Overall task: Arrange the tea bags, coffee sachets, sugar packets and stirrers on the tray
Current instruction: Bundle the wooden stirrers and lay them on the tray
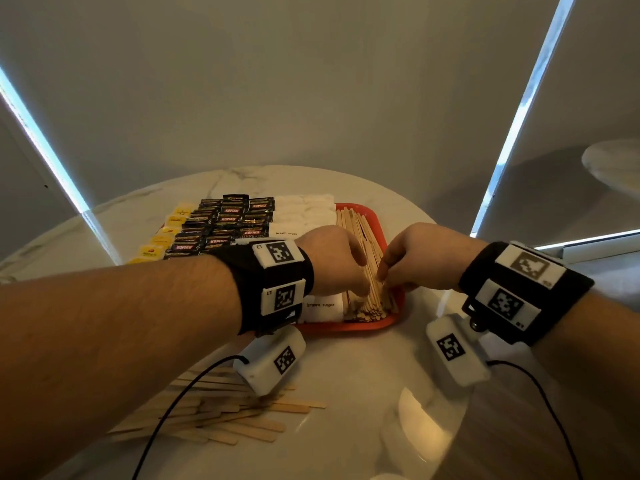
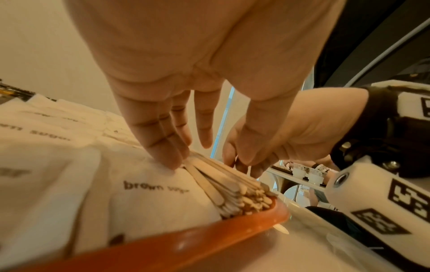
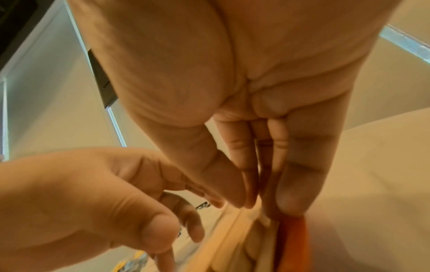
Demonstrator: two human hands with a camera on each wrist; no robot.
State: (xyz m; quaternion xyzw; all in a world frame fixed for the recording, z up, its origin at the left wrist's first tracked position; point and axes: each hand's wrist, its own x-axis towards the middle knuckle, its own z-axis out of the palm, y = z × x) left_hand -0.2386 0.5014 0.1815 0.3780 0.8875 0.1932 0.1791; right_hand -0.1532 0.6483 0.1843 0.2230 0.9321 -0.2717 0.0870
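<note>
Marble table (image 1: 346, 358): both hands' straight fingers (image 2: 163, 147) against trayed stirrers (image 1: 367, 271).

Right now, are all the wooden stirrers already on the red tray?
No, a loose pile of stirrers lies on the table, outside the tray.

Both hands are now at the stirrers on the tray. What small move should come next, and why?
Probably squeeze the stirrers on the tray together into a tight row, then lift the hands away. The left hand and right hand flank the bundle with straight fingers, so it looks like tidying. More loose stirrers lie on the table, near the person, and should go onto the red tray next.
</note>
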